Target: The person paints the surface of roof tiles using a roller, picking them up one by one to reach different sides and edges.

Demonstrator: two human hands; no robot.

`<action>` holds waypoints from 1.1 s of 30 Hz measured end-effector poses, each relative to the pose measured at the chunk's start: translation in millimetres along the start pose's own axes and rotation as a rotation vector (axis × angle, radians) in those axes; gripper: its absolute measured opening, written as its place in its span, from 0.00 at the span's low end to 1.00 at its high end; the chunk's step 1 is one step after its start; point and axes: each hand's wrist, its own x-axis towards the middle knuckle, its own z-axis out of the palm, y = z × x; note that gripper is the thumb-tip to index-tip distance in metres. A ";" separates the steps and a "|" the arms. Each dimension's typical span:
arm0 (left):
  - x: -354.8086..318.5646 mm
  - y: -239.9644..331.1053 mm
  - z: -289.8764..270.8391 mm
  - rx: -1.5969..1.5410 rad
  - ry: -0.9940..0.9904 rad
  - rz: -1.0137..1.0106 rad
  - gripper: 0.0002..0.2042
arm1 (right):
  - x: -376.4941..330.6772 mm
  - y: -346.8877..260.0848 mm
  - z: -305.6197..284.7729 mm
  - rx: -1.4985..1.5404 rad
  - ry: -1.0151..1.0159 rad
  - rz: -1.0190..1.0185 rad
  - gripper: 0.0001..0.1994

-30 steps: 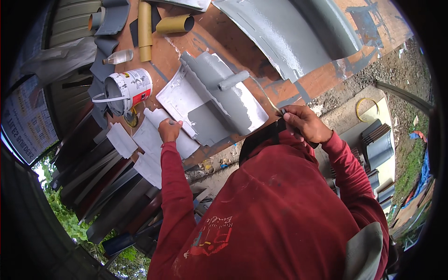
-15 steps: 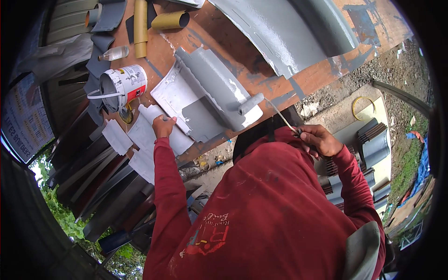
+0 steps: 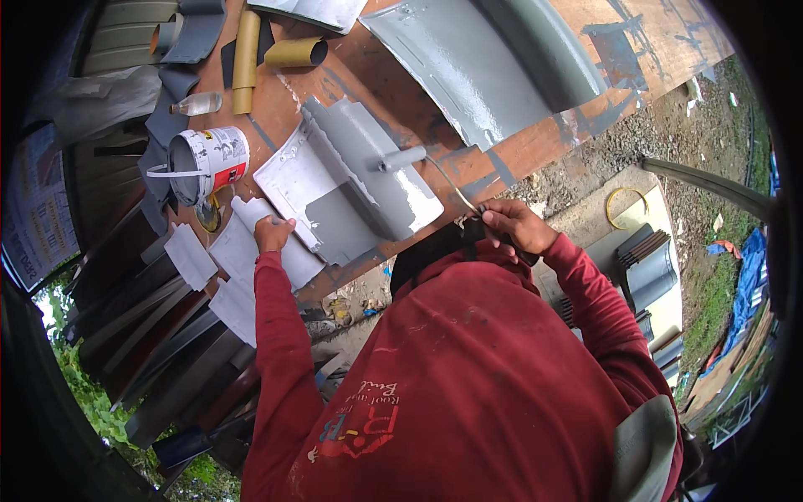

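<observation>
My right hand (image 3: pixel 517 226) is closed round the handle end of a paint roller. Its thin rod reaches left to the grey roller head (image 3: pixel 403 159), which lies against the raised curve of a roof tile (image 3: pixel 389 197). That tile is partly coated in wet grey paint and partly bare white, with a grey patch on its flat side. My left hand (image 3: pixel 274 233) is closed at the edge of a white curved piece (image 3: pixel 305 261) beside the tile; its fingertips are partly hidden. Both pieces lie by the near edge of a brown wooden table (image 3: pixel 335 71).
A white paint bucket (image 3: pixel 226 155) stands tilted at left, near a clear bottle (image 3: pixel 199 104) and cardboard tubes (image 3: pixel 294 53). A large grey tile (image 3: pixel 502 71) lies at the back. Stacked dark panels (image 3: pixel 176 368) are below left. A yellow ring (image 3: pixel 615 209) lies on a board at right.
The roller head has moved up along the tile's curve, away from its near end, and my right hand has followed. The left hand stays at the white piece. The whole view has shifted slightly.
</observation>
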 end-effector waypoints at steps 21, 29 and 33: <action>-14.8 -7.6 5.8 -0.298 -0.018 -0.022 0.17 | 50.1 10.8 60.4 -0.155 0.236 -0.190 0.19; -23.2 -14.4 10.8 -0.428 0.075 0.033 0.16 | -86.3 60.3 40.3 -0.240 0.213 0.033 0.21; -21.6 -10.1 7.6 -0.493 0.044 0.007 0.16 | -53.0 47.3 46.4 -0.270 0.249 -0.103 0.21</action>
